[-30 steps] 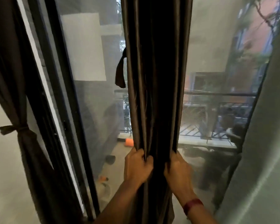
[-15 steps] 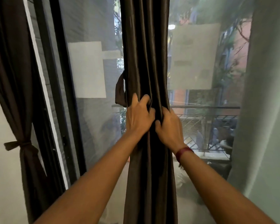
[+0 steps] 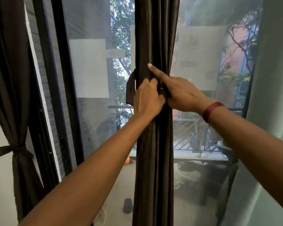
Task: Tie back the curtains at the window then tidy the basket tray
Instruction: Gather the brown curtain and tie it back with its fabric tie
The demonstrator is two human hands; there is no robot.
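A dark brown curtain [image 3: 154,152] hangs gathered into a narrow bundle in the middle of the window. My left hand [image 3: 147,100] grips the bundle from the left at about mid height. My right hand [image 3: 180,93] reaches across from the right, its forefinger stretched up along the folds while the other fingers pinch a dark tie strap [image 3: 166,92]. A loop of that tie strap [image 3: 130,88] hangs out on the bundle's left side. At the far left a second dark curtain [image 3: 15,98] is bound with a knotted tie [image 3: 13,150].
A black window frame [image 3: 55,88] runs down between the two curtains, with glass panes on both sides of the middle curtain. A pale wall [image 3: 274,79] stands at the right edge. Beyond the glass are a balcony railing [image 3: 194,149], trees and small objects on the floor.
Both hands climbed the bundled curtain from low down to mid height. The right hand changed from gripping the folds to pinching the tie strap with its forefinger stretched out.
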